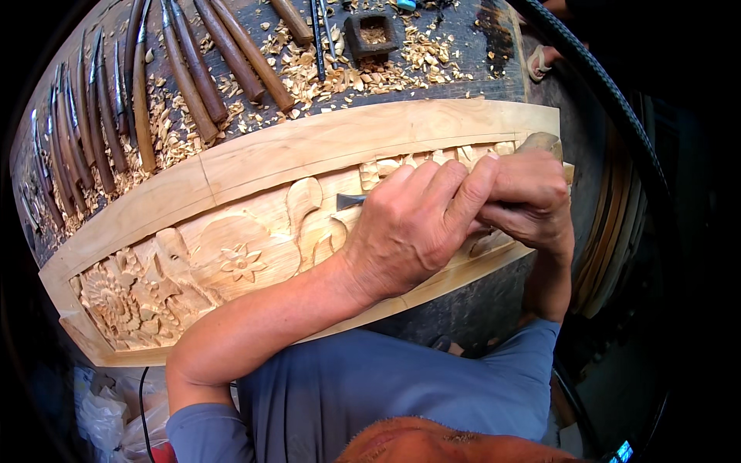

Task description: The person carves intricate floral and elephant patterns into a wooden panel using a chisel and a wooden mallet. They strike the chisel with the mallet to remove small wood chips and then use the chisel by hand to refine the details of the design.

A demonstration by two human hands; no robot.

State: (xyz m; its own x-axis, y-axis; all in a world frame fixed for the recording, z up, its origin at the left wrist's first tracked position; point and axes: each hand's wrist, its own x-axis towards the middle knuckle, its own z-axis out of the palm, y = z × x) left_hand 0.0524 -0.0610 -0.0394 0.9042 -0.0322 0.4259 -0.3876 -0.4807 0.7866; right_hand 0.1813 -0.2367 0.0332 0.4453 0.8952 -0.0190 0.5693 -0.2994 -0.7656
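A: Where was the work, and what were the hands doing?

B: Carved wooden panel (pixel 255 224) lay in front of the torso, by the dark bench (pixel 494 73). Chisel (pixel 351 201) sat over its middle, blade pointing left. Left hand (pixel 417 220) was wrapped round the chisel behind the blade. Right hand (pixel 532 191) was curled in a fist up against the left; I read it as gripping the handle.

A: Handling?

B: My judgement: chisel light, rigid, sharp at the tip. Best held low on the shank to steer, high on the handle to push. Panel stiff, fairly heavy, best taken by the plain border (pixel 309 133). Thin relief like the flower (pixel 243 264) looked easy to chip. Loose shavings (pixel 424 54) on the bench could've made footing slippery for the spare tools (pixel 141 100).

A: Blind spots?

B: Handle was covered by both hands. Couldn't tell whether the edge touched wood. Rounded wooden end (pixel 540 142) above the right fist: handle butt or something else, unclear. Carving under the hands was hidden, panel's supports too.
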